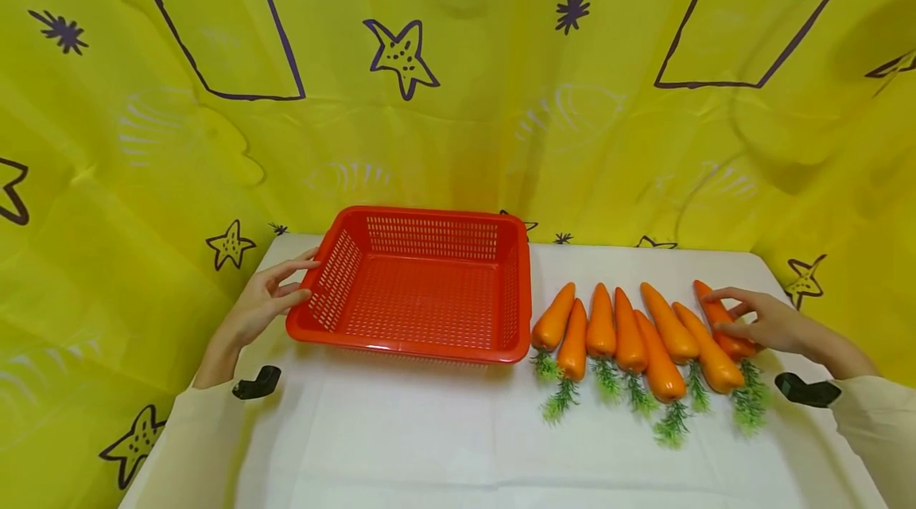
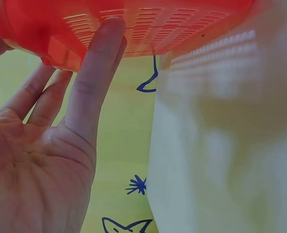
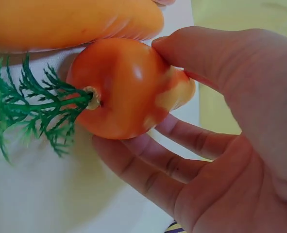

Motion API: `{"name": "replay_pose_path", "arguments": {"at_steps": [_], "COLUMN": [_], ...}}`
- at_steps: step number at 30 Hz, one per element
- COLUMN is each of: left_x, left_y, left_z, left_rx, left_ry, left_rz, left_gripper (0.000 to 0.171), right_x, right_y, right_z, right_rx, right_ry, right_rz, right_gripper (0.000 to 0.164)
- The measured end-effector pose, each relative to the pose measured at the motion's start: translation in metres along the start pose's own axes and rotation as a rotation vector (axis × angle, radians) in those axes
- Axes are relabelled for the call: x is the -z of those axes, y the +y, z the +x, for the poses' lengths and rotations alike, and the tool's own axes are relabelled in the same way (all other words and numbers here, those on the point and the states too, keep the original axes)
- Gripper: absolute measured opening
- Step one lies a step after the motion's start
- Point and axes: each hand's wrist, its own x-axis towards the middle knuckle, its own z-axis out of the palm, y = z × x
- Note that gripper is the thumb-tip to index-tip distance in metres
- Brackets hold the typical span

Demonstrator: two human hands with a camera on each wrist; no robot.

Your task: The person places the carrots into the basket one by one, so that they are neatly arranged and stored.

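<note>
A red perforated plastic basket (image 1: 401, 347) stands on the white table, with nothing inside it. My left hand (image 1: 266, 301) touches its left side, fingers extended; in the left wrist view the fingers meet the slotted outer wall. To the right of the basket lies a row of orange toy carrots (image 1: 630, 338) with green tops toward me. My right hand (image 1: 769, 320) holds the rightmost carrot (image 3: 116, 90), which still lies in the row. In the right wrist view the thumb is on one side of this carrot and the fingers are on the other.
The white table (image 1: 401, 437) extends in front of the basket and carrots. A yellow sheet (image 1: 458, 143) printed with stars hangs behind the table and at both sides. One carrot (image 3: 75, 22) lies right beside the held one.
</note>
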Motion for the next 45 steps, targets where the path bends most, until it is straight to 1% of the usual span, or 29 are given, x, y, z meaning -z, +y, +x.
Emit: {"name": "replay_pose_path", "arguments": {"at_steps": [6, 11, 15, 18, 22, 24, 28, 34, 39, 45], "left_x": [0.002, 0.005, 0.005, 0.005, 0.004, 0.003, 0.002, 0.002, -0.001, -0.006], "left_y": [0.0, -0.002, -0.003, -0.004, -0.003, -0.002, -0.001, -0.001, 0.0, 0.001], "left_z": [0.0, 0.0, -0.001, -0.002, -0.004, -0.004, -0.005, -0.004, -0.003, -0.003], "left_rx": [-0.025, 0.0, 0.01, 0.009, 0.001, 0.0, 0.011, 0.016, 0.026, 0.05], "left_ry": [-0.017, -0.033, -0.035, -0.028, -0.015, -0.01, -0.011, -0.003, 0.001, 0.021], "left_rz": [-0.012, -0.047, -0.046, -0.026, 0.004, 0.011, -0.007, -0.023, -0.039, -0.036], "left_gripper": [0.041, 0.043, 0.043, 0.042, 0.041, 0.041, 0.042, 0.043, 0.043, 0.043], "right_x": [0.004, 0.013, 0.022, 0.028, 0.033, 0.034, 0.035, 0.031, 0.024, 0.013], "right_y": [-0.01, -0.028, -0.049, -0.068, -0.092, -0.103, -0.128, -0.168, -0.196, -0.225], "right_z": [0.003, 0.007, 0.01, 0.011, 0.017, 0.021, 0.031, 0.048, 0.061, 0.076], "right_rx": [0.057, 0.088, 0.094, 0.082, 0.085, 0.101, 0.129, 0.131, 0.151, 0.196], "right_ry": [0.057, 0.056, 0.059, 0.041, 0.018, 0.014, 0.001, -0.047, -0.089, -0.106], "right_rz": [-0.028, -0.032, -0.052, -0.063, -0.013, 0.0, 0.009, 0.007, 0.014, 0.007], "right_gripper": [0.045, 0.046, 0.049, 0.05, 0.052, 0.053, 0.052, 0.055, 0.057, 0.055]}}
